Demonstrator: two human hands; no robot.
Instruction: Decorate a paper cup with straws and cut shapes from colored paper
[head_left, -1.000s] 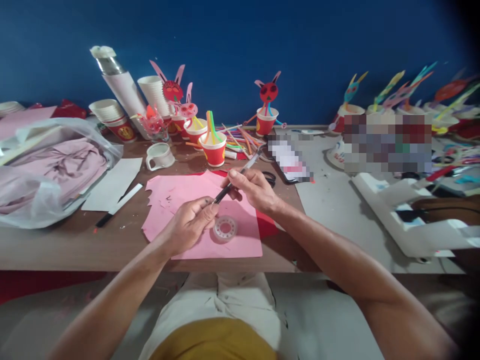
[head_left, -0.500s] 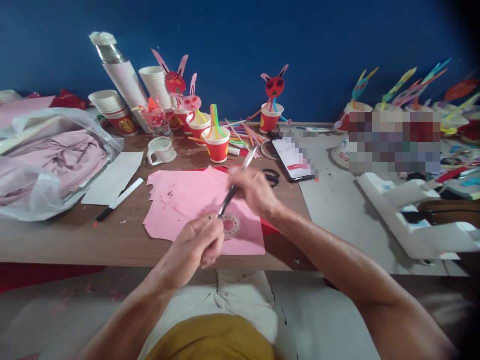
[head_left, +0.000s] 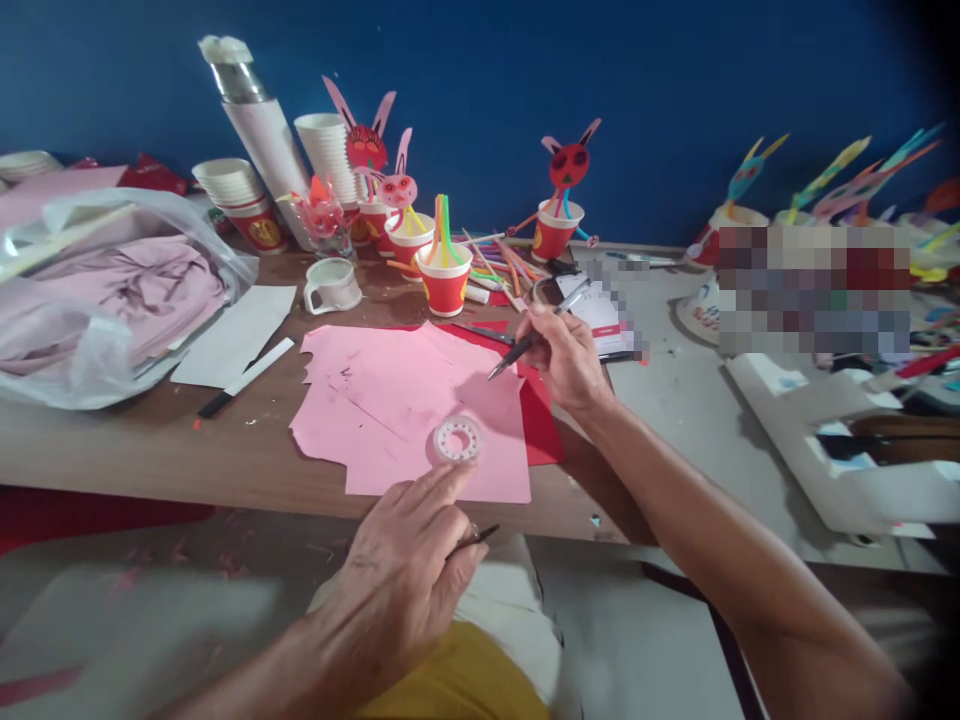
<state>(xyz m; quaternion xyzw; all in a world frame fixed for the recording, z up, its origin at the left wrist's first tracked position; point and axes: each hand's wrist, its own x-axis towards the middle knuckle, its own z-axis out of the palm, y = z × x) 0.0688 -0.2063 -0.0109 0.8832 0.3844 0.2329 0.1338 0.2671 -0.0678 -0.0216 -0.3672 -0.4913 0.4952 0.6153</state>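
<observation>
My right hand grips a dark pen, its bare tip pointing down and left above a sheet of pink paper. Between the thumb and fingers of my left hand is a small dark pen cap, partly hidden. The left index and middle fingers stretch forward to the lower edge of a clear tape roll, which lies on the pink paper. Red paper shows beneath the pink sheet. Scissors, partly covered by the right hand, lie at the sheet's far edge.
Behind the paper are a red cup with coloured straws, a white mug and rabbit-faced cup figures. A phone lies beyond my right hand. On the left are a plastic bag and a utility knife; a white foam piece is right.
My hands have moved apart and the cap has come off the pen. The right hand went right with the pen; the left came nearer, its fingers stretching to the tape roll.
</observation>
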